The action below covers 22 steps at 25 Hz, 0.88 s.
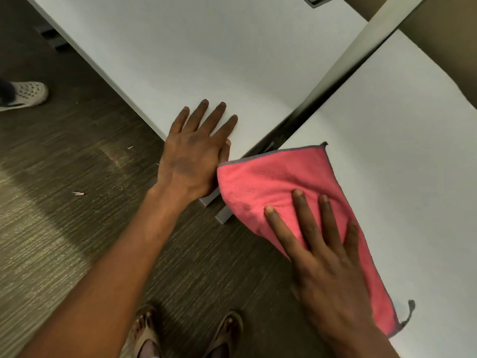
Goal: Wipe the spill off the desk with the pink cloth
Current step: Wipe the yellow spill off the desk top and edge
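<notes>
Right hand point(327, 264): flat, palm down on the pink cloth point(291, 182), fingers point(302, 210) spread apart and pointing toward the far left; it presses the cloth onto the bench and grips nothing
Left hand point(192, 156): flat, palm down on the near corner of the left bench point(180, 52), fingers spread apart, thumb tucked along the edge; nothing held
Pink cloth: folded, with a grey stitched border, lying on the near left part of the right bench point(402, 140); its far left corner overhangs the edge and reaches across the gap, just beside the left hand's thumb; a grey loop or tag sticks out at its near right end
Spill: cannot tell; only a faint pale bluish smear shows on the right bench beside the cloth's near right end, too slight to be sure of
Benches: two white tops set at an angle, divided by a narrow dark gap point(281, 135) and a pale upright panel point(361, 55) running to the far right
Far edge: a grey rectangular inset point(316, 0) in the left bench top, cut off by the frame
Floor point(64, 228): dark streaked carpet with a few small pale scraps
Feet: the person's two sandalled feet point(185, 334) near the bottom edge; another person's pale perforated shoe point(25, 95) at the far left
</notes>
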Available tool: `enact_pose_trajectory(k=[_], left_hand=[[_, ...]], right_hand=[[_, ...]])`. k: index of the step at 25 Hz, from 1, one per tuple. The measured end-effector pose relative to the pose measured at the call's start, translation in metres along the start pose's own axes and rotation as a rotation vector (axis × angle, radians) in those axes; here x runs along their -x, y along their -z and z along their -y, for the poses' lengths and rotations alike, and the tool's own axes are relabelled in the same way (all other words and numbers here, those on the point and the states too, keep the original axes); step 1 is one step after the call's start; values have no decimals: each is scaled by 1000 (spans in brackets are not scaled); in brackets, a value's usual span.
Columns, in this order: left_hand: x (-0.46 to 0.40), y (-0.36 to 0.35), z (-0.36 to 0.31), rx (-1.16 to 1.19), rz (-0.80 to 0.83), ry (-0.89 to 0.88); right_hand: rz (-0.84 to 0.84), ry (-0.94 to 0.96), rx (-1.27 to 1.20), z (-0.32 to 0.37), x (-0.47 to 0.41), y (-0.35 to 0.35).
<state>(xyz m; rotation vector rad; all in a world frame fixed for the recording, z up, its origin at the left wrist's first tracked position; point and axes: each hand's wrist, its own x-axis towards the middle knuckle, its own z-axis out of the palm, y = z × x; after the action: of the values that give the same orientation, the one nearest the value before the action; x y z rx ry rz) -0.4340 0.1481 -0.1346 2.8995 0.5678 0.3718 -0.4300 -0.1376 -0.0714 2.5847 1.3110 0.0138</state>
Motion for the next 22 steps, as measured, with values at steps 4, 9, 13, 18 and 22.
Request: enact_pose_trajectory(k=[4,9,13,18,22], left_hand=[[-1,3,11,-43,145,-63],[5,4,4,-36,111,-37],[4,6,5,-6,165,-20],[0,5,10,-60,221,-9],[5,8,-6,95,50,77]], right_hand=[[-58,36,-121,24,-44,10],[0,82,-348,33,-103,22],[-16,105,-377,27,-102,30],[-15,115,-409,16,-38,16],[-45,-86,-344,-24,11,2]])
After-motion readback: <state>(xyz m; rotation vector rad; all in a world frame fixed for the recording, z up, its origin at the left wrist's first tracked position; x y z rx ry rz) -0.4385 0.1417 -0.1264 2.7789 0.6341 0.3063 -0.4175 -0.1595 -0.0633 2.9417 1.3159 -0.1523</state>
